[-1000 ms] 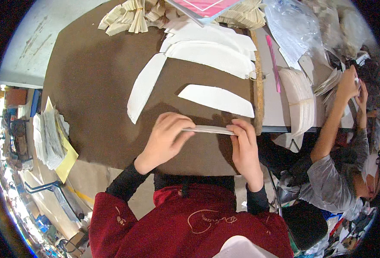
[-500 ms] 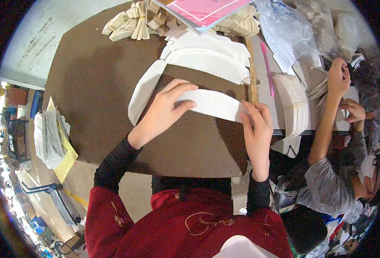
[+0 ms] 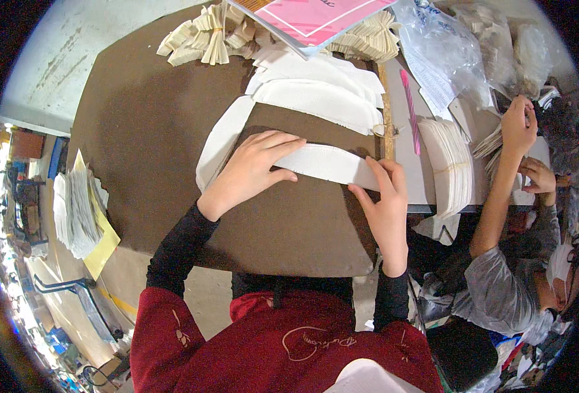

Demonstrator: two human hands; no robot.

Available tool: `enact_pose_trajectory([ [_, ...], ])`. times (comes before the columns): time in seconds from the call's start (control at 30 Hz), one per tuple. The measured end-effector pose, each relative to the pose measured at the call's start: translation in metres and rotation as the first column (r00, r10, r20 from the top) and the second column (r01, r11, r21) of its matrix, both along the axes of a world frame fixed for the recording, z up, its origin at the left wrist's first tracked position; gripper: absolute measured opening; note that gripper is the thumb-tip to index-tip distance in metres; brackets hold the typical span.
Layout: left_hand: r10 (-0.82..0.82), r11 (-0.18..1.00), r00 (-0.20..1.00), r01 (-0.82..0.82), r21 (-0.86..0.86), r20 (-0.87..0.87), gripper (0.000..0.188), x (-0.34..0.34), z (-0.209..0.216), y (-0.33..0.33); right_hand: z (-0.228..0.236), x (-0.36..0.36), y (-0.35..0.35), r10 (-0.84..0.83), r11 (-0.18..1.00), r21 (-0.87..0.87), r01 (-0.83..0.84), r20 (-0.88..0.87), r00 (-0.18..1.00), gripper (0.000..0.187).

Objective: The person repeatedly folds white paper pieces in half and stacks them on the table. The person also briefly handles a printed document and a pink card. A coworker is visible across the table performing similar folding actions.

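A curved white strip (image 3: pixel 332 164), apparently cloth or card, lies crosswise just above the brown tabletop. Its left end is under the fingers of my left hand (image 3: pixel 250 164), thumb below and fingers above. My right hand (image 3: pixel 386 203) pinches the right end between thumb and fingers. Left of the strip is a stack of similar white curved pieces (image 3: pixel 219 141), partly covered by my left hand. Beyond it, more white curved pieces (image 3: pixel 319 98) lie fanned in overlapping layers.
Cream bundles (image 3: pixel 214 36) tied with bands and a pink folder (image 3: pixel 322 19) lie at the far edge. To the right are a pink stick (image 3: pixel 409 111), a banded white stack (image 3: pixel 448 167) and plastic bags (image 3: pixel 440 46). A co-worker's arm (image 3: pixel 499 183) works there.
My right hand has shifted slightly left along the strip, its thumb now at the lower edge. My left hand stays on the left end. The view has moved a little.
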State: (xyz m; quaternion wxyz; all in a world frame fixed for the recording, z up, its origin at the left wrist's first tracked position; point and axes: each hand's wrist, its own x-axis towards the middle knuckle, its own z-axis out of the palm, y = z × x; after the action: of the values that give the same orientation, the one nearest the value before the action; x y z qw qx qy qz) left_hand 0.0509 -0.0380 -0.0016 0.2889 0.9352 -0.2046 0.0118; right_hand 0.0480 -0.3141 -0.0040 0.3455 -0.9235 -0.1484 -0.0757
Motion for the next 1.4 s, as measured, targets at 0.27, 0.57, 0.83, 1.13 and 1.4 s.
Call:
enact_pose_trajectory([
  [0.27,-0.065,0.997,0.997,0.063,0.051,0.031,0.054,0.003,0.002,-0.003,-0.010,0.001,-0.002,0.050,0.978,-0.207,-0.031,0.087,0.995,0.056],
  [0.57,-0.002,0.989,0.994,-0.015,0.150,0.109,0.075,-0.001,0.005,0.018,-0.005,-0.008,-0.002,0.043,0.954,-0.300,-0.004,0.123,0.991,0.078],
  [0.83,0.630,0.760,0.772,-0.636,0.135,0.087,0.071,-0.028,-0.010,0.062,-0.006,-0.028,-0.012,0.056,0.998,-0.008,-0.056,0.048,0.997,0.059],
  [1.13,0.409,0.902,0.911,-0.411,-0.133,-0.045,0.034,-0.078,0.045,0.013,0.019,-0.031,0.013,0.233,0.916,0.276,-0.290,0.221,0.947,0.054],
  [1.4,-0.428,0.670,0.745,-0.119,-0.733,-0.512,0.064,-0.058,0.045,-0.027,0.032,-0.039,0.003,0.187,0.852,0.438,-0.286,0.254,0.949,0.025],
])
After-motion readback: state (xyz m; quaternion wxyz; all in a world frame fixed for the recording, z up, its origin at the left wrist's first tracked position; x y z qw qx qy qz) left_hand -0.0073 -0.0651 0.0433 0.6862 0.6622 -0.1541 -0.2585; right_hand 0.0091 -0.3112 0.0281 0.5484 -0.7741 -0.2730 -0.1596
